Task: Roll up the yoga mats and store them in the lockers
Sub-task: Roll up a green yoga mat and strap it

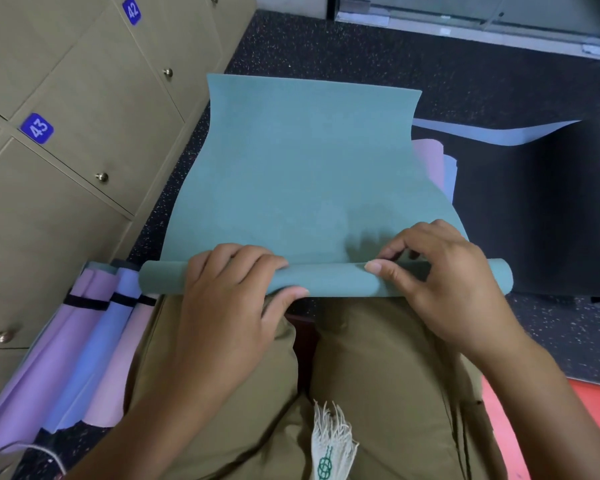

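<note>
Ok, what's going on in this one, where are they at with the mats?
A person is rolling up a green yoga mat on the dark floor, beside a wall of lockers. The left hand and right hand both grip the rolled end nearest them; only a narrow roll has formed and most of the mat still lies flat ahead. A few strapped, rolled mats in purple, blue and pink lie next to the lockers, whose doors in view are closed. More unrolled mats lie to the right.

A teal mat (305,174) is seen on black speckled floor (361,53). Lilac, blue and pink rolls (84,348) are banded black; lockers (66,81) are tan with blue tags (37,128).
</note>
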{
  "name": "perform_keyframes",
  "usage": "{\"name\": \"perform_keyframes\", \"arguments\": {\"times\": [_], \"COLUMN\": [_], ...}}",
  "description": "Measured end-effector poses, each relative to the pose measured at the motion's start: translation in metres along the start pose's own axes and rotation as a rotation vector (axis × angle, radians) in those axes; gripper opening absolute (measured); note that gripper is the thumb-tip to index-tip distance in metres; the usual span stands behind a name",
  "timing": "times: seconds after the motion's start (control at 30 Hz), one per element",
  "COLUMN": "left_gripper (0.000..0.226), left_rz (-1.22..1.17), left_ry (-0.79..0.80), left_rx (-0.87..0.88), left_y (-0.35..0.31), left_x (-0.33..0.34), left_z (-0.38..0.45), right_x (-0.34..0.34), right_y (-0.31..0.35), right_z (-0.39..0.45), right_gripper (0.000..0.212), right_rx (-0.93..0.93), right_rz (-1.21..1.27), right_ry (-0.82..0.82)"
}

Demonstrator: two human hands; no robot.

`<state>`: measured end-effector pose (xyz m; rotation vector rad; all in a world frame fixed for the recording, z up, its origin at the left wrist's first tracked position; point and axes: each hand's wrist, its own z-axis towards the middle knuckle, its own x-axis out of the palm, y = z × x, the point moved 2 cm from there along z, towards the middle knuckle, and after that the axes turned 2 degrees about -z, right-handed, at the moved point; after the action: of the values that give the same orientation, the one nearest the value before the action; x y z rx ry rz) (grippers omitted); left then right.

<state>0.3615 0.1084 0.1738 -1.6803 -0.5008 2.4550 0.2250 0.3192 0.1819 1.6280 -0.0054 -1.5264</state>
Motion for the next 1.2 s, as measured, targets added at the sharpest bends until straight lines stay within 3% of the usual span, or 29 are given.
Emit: {"name": "perform_keyframes", "arguments": {"times": [0.1,0.2,0.4,0.47,0.6,0.77,0.97,1.2], "left_gripper": [0.035,0.037,0.047,0.04,0.007,0.023,0.048,0.046], "left_rz": [-0.056,-0.077,-0.095,-0.162,-0.119,-0.02,0.002,-0.011], "left_ry": [0.018,0.044,0.155,0.163,0.054,-0.027,-0.034,0.02], "left_rx": [-0.039,-0.072,-0.143,-0.171,-0.05,0.093,0.107,0.046], "left_y": [0.003,0.005,0.011,0.009,-0.005,-0.008,-0.001,0.004], "left_x": [0.002,0.004,0.01,0.008,0.002,0.004,0.022,0.028], "left_z": [0.006,0.013,0.033,0.038,0.04,0.023,0.014,0.03], "right_x": [0.008,0.013,0.019,0.019,0.015,0.009,0.016,0.021], "right_y": [0.005,0.005,-0.003,-0.004,-0.002,-0.006,-0.006,-0.003], "right_z": [-0.012,-0.025,-0.02,-0.012,0.003,0.016,0.017,0.0], "right_gripper": [0.026,0.029,0.033,0.036,0.044,0.039,0.021,0.019], "right_rx": [-0.103,-0.148,-0.035,-0.012,0.053,0.153,0.084,-0.115], "right_rz": [-0.175,-0.321,-0.163,-0.154,-0.128,-0.068,-0.022,-0.202], "right_ry": [-0.154,-0.175,-0.143,-0.116,-0.022,0.093,-0.144,-0.268]}}
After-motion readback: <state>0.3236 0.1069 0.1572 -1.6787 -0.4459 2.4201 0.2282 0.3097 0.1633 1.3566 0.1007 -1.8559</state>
